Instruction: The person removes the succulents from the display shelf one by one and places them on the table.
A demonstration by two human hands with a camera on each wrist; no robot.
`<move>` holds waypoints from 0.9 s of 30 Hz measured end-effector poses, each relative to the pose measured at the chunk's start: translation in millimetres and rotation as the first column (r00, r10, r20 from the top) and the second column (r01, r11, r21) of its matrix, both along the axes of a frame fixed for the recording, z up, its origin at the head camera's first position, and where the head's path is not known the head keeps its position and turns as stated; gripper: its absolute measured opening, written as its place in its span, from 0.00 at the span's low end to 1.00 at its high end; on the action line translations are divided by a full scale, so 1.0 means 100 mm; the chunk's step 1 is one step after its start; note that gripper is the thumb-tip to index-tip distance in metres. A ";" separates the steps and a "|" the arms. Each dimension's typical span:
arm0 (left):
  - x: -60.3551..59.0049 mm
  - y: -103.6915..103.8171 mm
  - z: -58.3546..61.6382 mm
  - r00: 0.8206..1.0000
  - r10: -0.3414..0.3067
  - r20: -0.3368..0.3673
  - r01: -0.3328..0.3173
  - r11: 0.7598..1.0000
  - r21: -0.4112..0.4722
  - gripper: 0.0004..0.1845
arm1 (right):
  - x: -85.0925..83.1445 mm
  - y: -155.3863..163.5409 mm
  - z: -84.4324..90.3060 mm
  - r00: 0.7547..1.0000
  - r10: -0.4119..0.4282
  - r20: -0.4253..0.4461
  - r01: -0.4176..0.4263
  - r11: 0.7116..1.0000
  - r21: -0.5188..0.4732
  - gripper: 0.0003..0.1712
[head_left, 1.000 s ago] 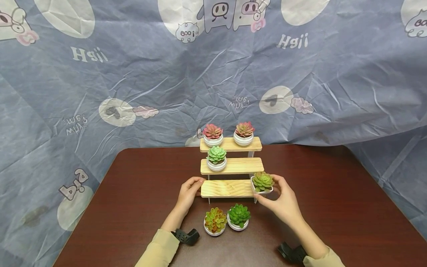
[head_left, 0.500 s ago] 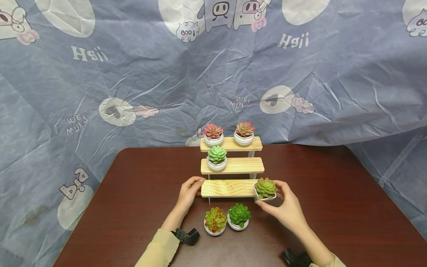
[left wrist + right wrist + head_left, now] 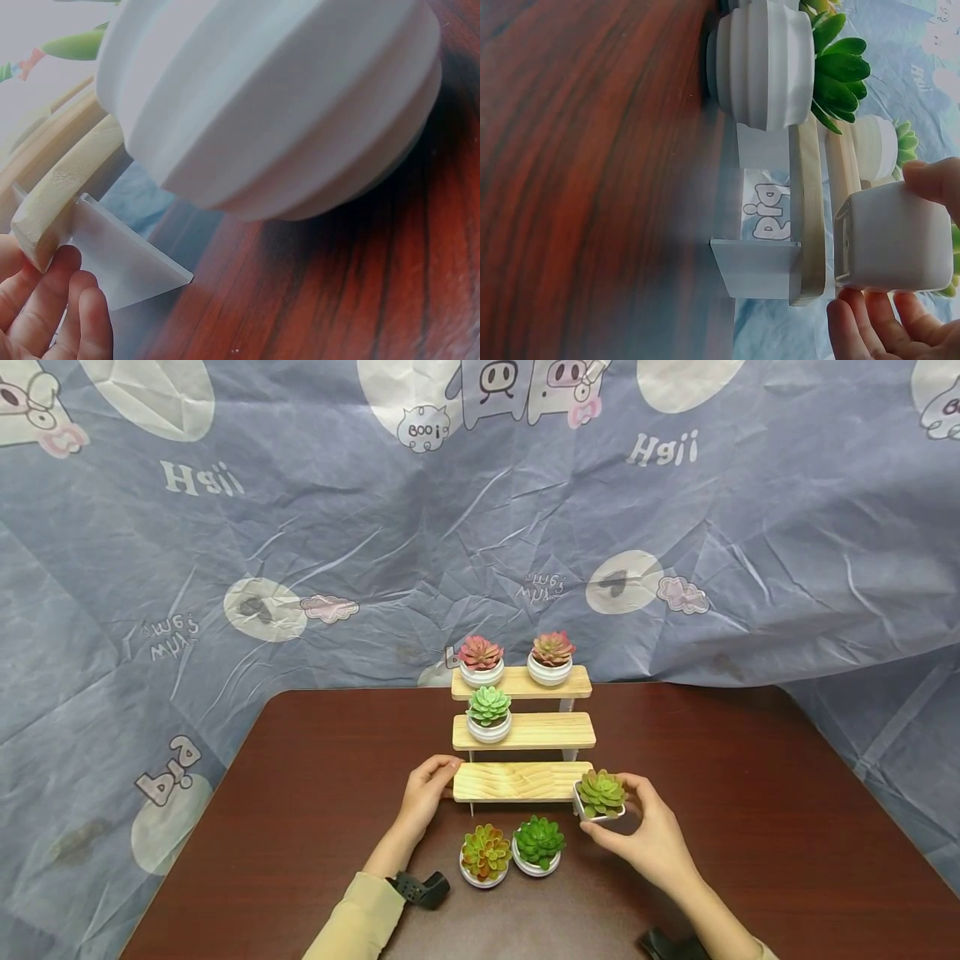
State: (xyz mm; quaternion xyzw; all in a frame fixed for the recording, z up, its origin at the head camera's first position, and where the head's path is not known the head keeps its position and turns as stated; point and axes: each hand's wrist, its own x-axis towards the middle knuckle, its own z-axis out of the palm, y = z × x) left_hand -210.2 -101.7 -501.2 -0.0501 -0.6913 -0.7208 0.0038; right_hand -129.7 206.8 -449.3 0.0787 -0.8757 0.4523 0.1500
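A three-tier wooden stand [image 3: 517, 781] sits mid-table. My left hand [image 3: 438, 778] grips the left end of its lowest shelf; in the left wrist view my fingers [image 3: 45, 315] curl round that shelf end [image 3: 52, 202]. My right hand [image 3: 617, 816] holds a square white pot with a light green succulent [image 3: 600, 793] just off the shelf's right end. The right wrist view shows this square pot [image 3: 892, 236] pinched between my fingers [image 3: 877, 330], beside the shelf edge [image 3: 808, 202].
Two red succulents [image 3: 480, 653] [image 3: 551, 649] stand on the top shelf and a pale green one [image 3: 488, 706] on the middle shelf. An orange-green succulent [image 3: 484, 853] and a dark green one [image 3: 537, 842] sit on the brown table [image 3: 300, 827]. A blue printed cloth [image 3: 300, 527] hangs behind.
My right hand has carried the square pot from the lowest shelf's right end a little to the right and down. The left hand has stayed on the shelf end.
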 end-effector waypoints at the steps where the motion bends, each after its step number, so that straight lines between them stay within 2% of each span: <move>1: -0.01 0.00 -0.02 1.000 0.004 -0.002 -0.004 1.000 -0.002 0.15 | 0.01 0.00 0.00 1.000 -0.003 0.009 0.003 1.000 0.009 0.42; 5: -0.02 0.01 -0.07 1.000 0.019 -0.020 -0.020 1.000 -0.013 0.17 | 0.05 0.01 0.02 0.999 -0.012 0.037 0.011 0.999 0.035 0.42; 12: 0.12 0.02 0.23 1.000 -0.008 -0.001 0.008 0.999 -0.031 0.15 | 0.09 0.01 -0.03 0.998 -0.012 0.060 0.009 0.999 0.047 0.41; 22: 0.12 0.03 0.23 1.000 -0.003 -0.015 0.003 1.000 -0.022 0.14 | 0.13 0.03 -0.09 0.996 -0.007 0.094 0.000 0.997 0.072 0.42; 27: 0.12 0.03 0.23 1.000 -0.003 -0.017 0.003 1.000 -0.013 0.13 | 0.14 0.03 -0.12 0.997 -0.005 0.071 -0.001 0.996 0.087 0.41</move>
